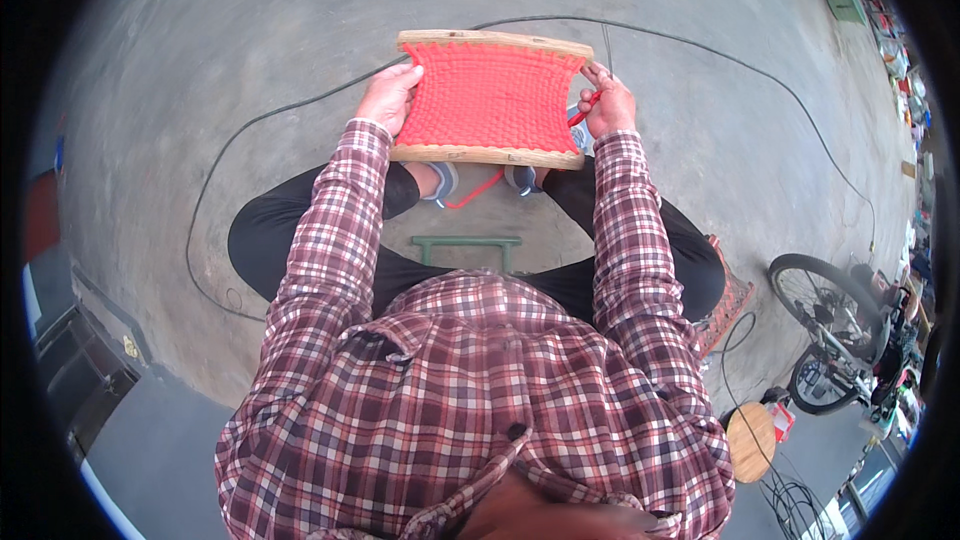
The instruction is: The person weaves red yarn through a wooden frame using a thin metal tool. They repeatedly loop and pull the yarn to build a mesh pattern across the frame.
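I hold a panel of woven red cord [488, 95] between two wooden bars [490, 43] over my crossed legs. My left hand [390, 97] grips its left edge below the upper bar, thumb on the weave. My right hand [607, 100] is at the upper right corner, fingers closed round a red cord [583, 112] beside the bar. A loose red strand [475, 190] hangs below the lower bar between my shoes. A green metal bar [465, 241] shows between my legs.
A black cable [700, 38] runs across the grey concrete floor [250, 30]. At the right are a bicycle [835, 340], a round wooden board [752, 440], coiled cables [790, 505] and assorted clutter along the edge, with a green bin [845, 3] farther back.
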The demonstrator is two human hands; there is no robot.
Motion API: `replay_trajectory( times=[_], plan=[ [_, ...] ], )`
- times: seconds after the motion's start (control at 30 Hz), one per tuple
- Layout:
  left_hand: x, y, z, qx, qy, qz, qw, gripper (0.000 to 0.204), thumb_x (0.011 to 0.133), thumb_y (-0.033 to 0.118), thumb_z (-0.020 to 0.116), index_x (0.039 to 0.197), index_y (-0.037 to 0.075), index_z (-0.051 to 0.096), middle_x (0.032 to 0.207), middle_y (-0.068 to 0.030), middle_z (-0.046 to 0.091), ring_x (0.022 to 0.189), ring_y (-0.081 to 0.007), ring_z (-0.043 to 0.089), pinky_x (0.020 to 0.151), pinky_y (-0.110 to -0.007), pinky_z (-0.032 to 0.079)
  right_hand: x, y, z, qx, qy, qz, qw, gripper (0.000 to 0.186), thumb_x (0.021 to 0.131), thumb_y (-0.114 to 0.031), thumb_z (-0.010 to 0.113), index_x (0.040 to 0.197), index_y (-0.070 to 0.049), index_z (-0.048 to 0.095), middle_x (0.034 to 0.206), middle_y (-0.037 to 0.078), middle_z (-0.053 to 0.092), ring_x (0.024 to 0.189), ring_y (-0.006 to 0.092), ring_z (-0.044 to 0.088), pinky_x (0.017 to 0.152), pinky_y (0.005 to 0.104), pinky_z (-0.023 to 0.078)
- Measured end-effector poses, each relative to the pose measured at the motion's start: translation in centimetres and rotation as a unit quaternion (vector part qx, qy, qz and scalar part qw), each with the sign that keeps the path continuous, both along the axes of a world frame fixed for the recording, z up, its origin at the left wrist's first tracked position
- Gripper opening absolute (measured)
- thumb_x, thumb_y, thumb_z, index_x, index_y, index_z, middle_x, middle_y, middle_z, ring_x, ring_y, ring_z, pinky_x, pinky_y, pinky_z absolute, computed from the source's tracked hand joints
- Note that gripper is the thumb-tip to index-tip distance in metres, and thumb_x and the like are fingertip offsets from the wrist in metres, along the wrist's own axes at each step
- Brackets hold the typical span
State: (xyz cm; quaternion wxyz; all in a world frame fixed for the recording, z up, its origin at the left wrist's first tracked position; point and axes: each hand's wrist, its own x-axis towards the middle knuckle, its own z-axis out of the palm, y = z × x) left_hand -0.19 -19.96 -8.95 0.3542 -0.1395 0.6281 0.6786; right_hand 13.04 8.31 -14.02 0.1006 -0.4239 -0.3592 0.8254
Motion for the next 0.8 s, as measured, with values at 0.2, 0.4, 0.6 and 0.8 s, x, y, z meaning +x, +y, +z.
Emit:
replay_trajectory(
  times=[0.2,0.4,0.6,0.8],
  plan=[
    [0.2,0.3,2.1,-0.063,0.028,-0.040,0.997,0.037,0.092,0.023,0.054,0.119,-0.003,0.054,0.121,-0.0130,0.056,0.113,-0.0196,0.050,0.099,-0.033,0.036,-0.7,-0.9,0.7,-0.002,-0.027,0.100,0.995,0.018,0.095,-0.024,0.046,0.088,-0.008,0.050,0.074,0.002,0.047,0.055,0.0110,0.042,0.045,0.0255,0.033],
    [0.0,0.0,1.4,-0.039,0.040,-0.083,0.995,0.034,0.093,0.021,0.052,0.117,-0.003,0.055,0.118,-0.0111,0.058,0.109,-0.0176,0.052,0.097,-0.032,0.038,-0.6,-0.8,1.0,-0.016,0.021,0.116,0.993,0.017,0.093,-0.021,0.051,0.081,-0.009,0.049,0.061,-0.002,0.042,0.046,0.0086,0.034,0.040,0.0251,0.027],
    [-0.7,-0.2,-2.4,0.047,0.026,0.003,0.999,0.019,0.090,0.009,0.055,0.106,0.000,0.060,0.105,-0.0078,0.063,0.096,-0.0143,0.057,0.086,-0.029,0.045,0.0,0.6,1.0,0.091,-0.028,0.119,0.988,0.014,0.091,-0.015,0.054,0.082,-0.006,0.052,0.061,-0.002,0.045,0.042,0.0064,0.033,0.037,0.0217,0.023],
    [-0.4,0.1,-2.5,0.040,0.035,0.021,0.998,0.017,0.089,0.007,0.055,0.104,0.000,0.060,0.104,-0.0069,0.063,0.094,-0.0141,0.058,0.084,-0.028,0.046,0.3,1.4,1.3,0.087,-0.077,0.061,0.991,0.012,0.091,-0.014,0.053,0.084,-0.005,0.052,0.061,-0.001,0.045,0.042,0.0067,0.034,0.037,0.0221,0.024]
  ],
)
